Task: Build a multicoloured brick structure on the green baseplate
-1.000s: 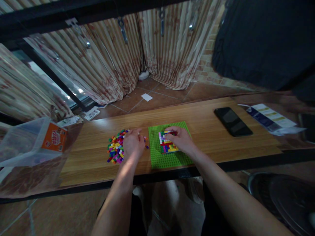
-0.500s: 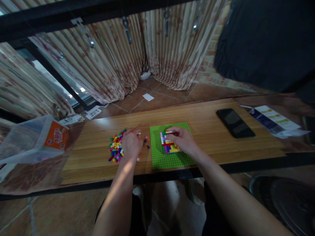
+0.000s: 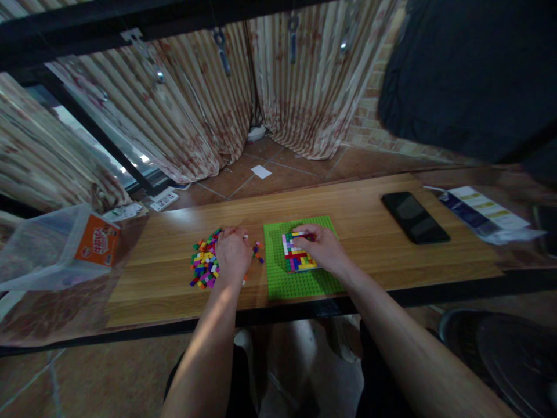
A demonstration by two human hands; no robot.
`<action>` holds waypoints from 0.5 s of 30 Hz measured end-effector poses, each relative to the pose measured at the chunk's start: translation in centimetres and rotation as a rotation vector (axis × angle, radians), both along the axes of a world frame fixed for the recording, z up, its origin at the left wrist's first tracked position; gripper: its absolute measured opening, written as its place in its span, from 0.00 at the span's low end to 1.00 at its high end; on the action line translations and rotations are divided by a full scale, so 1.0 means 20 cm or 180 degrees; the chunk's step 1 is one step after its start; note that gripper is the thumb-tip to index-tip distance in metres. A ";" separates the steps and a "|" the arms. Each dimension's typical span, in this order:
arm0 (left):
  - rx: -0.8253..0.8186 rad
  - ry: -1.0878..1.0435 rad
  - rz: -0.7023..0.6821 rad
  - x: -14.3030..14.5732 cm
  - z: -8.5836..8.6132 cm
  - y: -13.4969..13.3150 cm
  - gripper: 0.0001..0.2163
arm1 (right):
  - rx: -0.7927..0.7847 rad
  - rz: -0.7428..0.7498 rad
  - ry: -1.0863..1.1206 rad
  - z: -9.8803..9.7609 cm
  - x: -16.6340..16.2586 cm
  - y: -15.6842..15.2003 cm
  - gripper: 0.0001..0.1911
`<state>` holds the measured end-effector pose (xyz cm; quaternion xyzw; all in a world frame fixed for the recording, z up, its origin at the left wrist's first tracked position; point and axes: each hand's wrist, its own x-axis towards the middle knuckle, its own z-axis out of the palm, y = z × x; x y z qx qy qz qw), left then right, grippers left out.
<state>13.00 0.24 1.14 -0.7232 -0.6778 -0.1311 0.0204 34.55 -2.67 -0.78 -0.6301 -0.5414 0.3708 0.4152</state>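
Observation:
Small toy bricks (image 3: 201, 256) in many colours lie in a loose pile on the left of the wooden board. My left hand (image 3: 234, 253) rests over the pile's right side, its fingers curled down and partly hidden. A tiny white brick (image 3: 246, 236) shows at its fingertips. A green studded baseplate (image 3: 300, 287) lies to the right, bearing a low multicoloured block of bricks (image 3: 297, 260). On the far edge of that block is my right hand (image 3: 322, 244), thumb and fingers closed in a pinch. Whatever sits between those fingertips is too small to make out.
A black phone (image 3: 414, 217) lies on the right of the wooden board (image 3: 174, 310), with printed papers (image 3: 485, 212) beyond it. At the left stands a clear plastic box (image 3: 47, 249) with an orange label. Several stray bricks (image 3: 258, 251) sit between pile and baseplate.
The view has shifted very slightly. Both hands keep almost the same place and pose, and the bricks show no clear change.

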 end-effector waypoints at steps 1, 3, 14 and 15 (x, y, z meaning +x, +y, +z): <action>-0.0007 0.0026 0.0006 0.00 0.00 0.00 0.13 | 0.0007 0.0006 -0.0003 0.00 0.00 0.00 0.14; -0.0003 0.0064 0.0015 0.00 0.00 0.00 0.13 | 0.0001 0.0033 -0.0011 0.00 0.00 0.00 0.14; 0.0024 0.0077 -0.0013 0.01 0.00 -0.01 0.13 | -0.0048 0.0031 0.0009 -0.01 0.01 0.00 0.15; 0.0027 0.0068 -0.0006 0.00 0.00 -0.01 0.12 | -0.0048 0.0030 0.0020 -0.02 0.01 0.00 0.15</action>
